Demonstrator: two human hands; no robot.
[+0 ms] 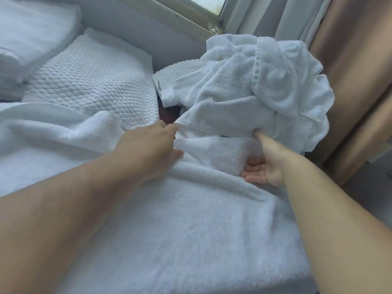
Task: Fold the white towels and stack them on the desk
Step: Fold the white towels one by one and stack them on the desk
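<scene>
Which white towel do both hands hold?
The terry towel hanging from the crumpled heap: left hand and right hand hold its hem; the waffle towel lies folded, untouched.

Flat towel lies under both my forearms, from 6 o'clock to centre. Loose heap sits behind it at 1 o'clock. Folded towel at 11, folded stack left of it at 10. Window at 12, curtain at 2. My left hand and right hand are at the heap's near edge.
</scene>
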